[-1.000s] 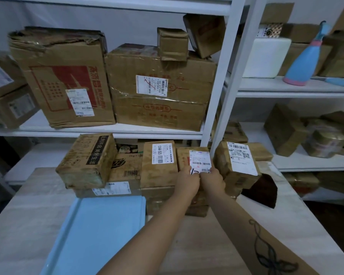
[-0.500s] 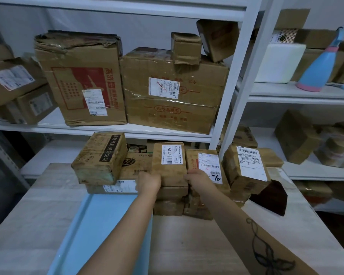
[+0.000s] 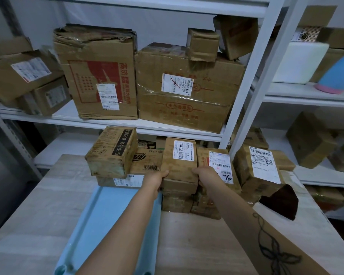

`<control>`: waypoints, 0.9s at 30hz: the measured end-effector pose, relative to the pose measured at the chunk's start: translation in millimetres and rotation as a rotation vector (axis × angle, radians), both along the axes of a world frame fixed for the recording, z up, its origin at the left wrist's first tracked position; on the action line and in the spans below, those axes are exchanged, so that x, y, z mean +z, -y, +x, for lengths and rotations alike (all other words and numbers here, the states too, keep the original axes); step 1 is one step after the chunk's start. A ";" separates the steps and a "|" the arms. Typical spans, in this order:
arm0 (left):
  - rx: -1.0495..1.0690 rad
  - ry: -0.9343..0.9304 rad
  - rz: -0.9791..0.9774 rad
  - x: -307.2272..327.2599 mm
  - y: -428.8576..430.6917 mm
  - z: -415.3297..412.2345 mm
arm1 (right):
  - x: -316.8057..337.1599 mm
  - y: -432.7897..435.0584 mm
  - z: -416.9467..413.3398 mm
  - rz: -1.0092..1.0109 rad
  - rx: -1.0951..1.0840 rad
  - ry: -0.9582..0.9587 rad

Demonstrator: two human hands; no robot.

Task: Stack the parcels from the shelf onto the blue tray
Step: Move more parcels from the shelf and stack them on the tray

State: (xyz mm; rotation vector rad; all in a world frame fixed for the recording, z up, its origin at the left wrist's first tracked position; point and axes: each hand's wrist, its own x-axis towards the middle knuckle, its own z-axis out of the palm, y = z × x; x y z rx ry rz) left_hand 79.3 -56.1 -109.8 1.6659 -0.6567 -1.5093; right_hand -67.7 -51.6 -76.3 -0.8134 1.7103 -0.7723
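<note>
A small brown parcel point(image 3: 179, 161) with a white barcode label sits on top of a pile of cardboard parcels at the far side of the table. My left hand point(image 3: 157, 178) grips its left near corner and my right hand point(image 3: 206, 173) grips its right near corner. The blue tray point(image 3: 115, 225) lies on the table under my left forearm, just in front of the pile, with nothing on its visible part. Beside the held parcel are a labelled parcel point(image 3: 219, 167) on the right and a box with a black strip point(image 3: 112, 151) on the left.
White metal shelves point(image 3: 107, 124) behind the table carry large cardboard boxes point(image 3: 99, 76) and smaller ones. A shelf post point(image 3: 252, 96) stands right behind the pile. A dark brown piece point(image 3: 280, 201) lies at the table's right. More parcels fill the right-hand shelves.
My left hand moved from the labelled parcel to the left side of the middle parcel, and my right hand shifted to its right side. The view moved closer.
</note>
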 end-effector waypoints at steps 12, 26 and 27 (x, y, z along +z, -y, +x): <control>-0.087 -0.083 -0.281 -7.7 -4.9 23.9 | -1.3 6.1 -3.5 -0.172 -0.020 0.223; -0.189 -0.094 -0.354 12.6 -7.1 36.4 | 17.9 7.1 -4.1 -0.159 0.240 0.241; -0.180 -0.096 -0.384 14.5 -7.8 37.1 | 18.0 8.1 -3.2 -0.157 0.233 0.225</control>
